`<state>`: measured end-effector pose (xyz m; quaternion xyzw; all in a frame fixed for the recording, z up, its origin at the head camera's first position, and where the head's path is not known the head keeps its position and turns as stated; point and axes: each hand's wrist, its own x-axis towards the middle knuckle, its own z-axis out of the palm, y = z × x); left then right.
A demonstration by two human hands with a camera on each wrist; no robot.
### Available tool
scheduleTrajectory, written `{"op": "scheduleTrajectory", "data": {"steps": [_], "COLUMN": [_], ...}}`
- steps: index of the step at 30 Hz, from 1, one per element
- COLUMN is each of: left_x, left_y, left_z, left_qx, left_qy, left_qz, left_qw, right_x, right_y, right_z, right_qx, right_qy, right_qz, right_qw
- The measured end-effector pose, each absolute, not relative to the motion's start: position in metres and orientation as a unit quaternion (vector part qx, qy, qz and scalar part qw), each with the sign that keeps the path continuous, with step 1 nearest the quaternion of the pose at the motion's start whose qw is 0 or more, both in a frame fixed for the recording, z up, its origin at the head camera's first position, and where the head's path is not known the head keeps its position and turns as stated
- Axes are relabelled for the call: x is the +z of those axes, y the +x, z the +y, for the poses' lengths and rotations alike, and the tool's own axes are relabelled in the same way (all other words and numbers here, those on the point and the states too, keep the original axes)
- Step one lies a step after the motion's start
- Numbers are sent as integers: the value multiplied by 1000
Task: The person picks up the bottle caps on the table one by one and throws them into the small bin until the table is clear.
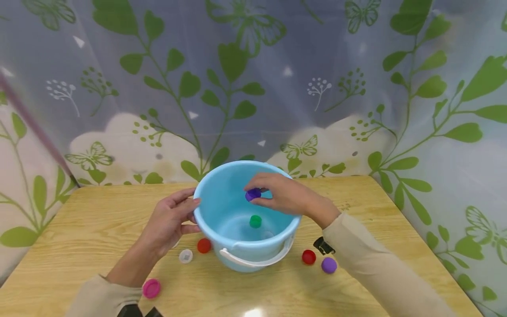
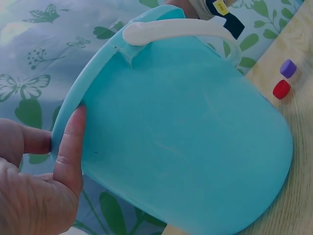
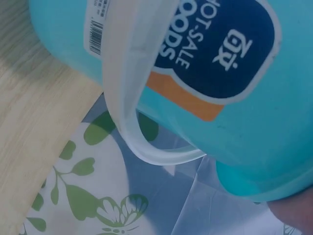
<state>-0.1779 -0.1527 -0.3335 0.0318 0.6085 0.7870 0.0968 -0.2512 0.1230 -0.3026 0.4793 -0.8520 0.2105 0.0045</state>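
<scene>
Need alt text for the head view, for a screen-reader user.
A person's right hand holds a purple cap at the mouth of a light-blue bucket while the left hand grips its rim. A green cap lies inside; more caps lie around the bucket on a wooden table.

Small screened-off booth, looks set up for recording; whether it's inside a home, lab or office, I can't tell. Patterned sheets [image 1: 269, 101] close in my bench [image 1: 99, 224] at the back and both sides, printed with green leaves, butterflies and white cloud shapes on blue-grey, creased like hung cloth or plastic. A dark purplish strip [image 1: 37, 123] slants down toward the left back corner. Bench is wood-grain, far edge up against the back sheet, glare near me. Black gear [image 1: 324, 245] on my wrists fits a recording spot.
</scene>
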Motion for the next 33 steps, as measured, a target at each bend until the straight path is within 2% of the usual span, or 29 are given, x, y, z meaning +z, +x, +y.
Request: {"op": "scheduleTrajectory", "data": {"steps": [21, 26, 33], "left_x": [-337, -337, -336], "left_y": [-178, -178, -178], "left_z": [-153, -152, -152], "left_qx": [791, 790, 797], "left_qy": [34, 33, 30], "left_qz": [603, 604, 596], "left_qw": [100, 97, 93], "right_x": [-303, -304, -305], "right_y": [-244, -245, -245], "right_z": [124, 127, 133], "right_qx": [178, 220, 283], "right_qy": [431, 423, 405], "right_qz": [-884, -879, -863], "right_qw": [-18, 17, 101]}}
